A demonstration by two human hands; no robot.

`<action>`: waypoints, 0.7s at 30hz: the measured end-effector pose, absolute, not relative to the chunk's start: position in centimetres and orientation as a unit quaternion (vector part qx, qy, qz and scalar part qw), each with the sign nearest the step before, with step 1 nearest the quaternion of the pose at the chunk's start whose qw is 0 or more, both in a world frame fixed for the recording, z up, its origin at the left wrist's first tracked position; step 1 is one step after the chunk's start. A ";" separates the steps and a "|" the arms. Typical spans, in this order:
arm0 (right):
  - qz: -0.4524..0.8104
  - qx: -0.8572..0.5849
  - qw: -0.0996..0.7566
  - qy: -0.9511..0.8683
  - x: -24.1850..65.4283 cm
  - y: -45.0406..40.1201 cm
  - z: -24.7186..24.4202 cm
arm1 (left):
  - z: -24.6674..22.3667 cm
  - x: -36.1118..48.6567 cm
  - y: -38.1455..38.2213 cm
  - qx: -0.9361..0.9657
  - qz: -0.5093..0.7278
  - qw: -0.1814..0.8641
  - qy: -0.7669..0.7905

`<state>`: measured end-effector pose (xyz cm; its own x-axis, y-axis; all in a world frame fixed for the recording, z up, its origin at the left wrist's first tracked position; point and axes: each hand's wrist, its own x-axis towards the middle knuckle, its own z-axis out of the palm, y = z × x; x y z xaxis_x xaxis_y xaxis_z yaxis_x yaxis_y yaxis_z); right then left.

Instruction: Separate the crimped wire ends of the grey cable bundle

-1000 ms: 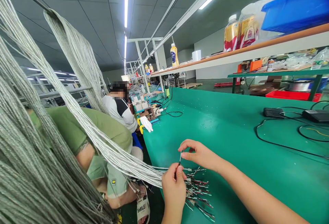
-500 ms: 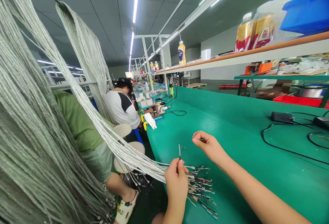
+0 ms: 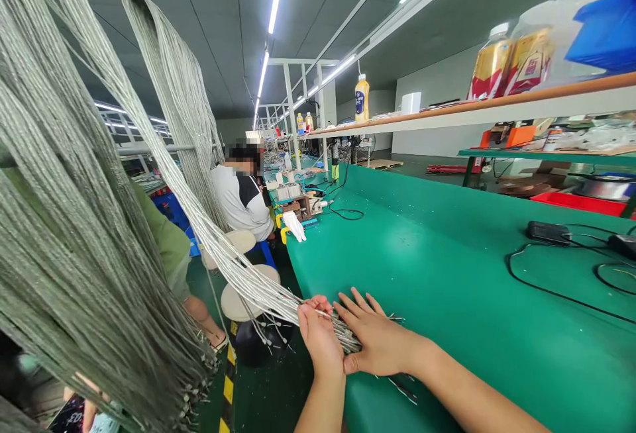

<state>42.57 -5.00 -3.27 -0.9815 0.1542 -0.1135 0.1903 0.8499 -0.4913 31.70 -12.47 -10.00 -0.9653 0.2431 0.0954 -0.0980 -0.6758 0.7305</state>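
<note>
A bundle of grey braided cables (image 3: 238, 267) slopes down from the left onto the green bench top. My left hand (image 3: 320, 340) is closed around cables of this bundle at the bench's near edge, its fingers curled upward. Flat across the cable ends lies my right hand (image 3: 385, 340), fingers spread, palm down and gripping nothing. It touches the bundle just right of my left hand and covers most of the stripped ends. A few thin wire tips (image 3: 405, 390) stick out below my right hand.
More cables (image 3: 84, 221) hang in a thick curtain at left. Round stools (image 3: 251, 290) stand beside the bench. A seated person (image 3: 241, 198) works farther along, near a small machine (image 3: 298, 204) and white glove (image 3: 294, 226). Black adapters with cords (image 3: 546, 232) lie right. A shelf (image 3: 427, 118) runs above.
My right hand has come down from the air onto the cable ends and spread flat. My left hand has shifted left; the upright stripped wire it held no longer shows. The person in green has moved left.
</note>
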 end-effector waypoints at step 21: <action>-0.181 -0.012 -0.092 0.979 37.7 -0.8 -12.2 | 0.6 20.7 -2.2 0.375 0.464 -0.058 0.801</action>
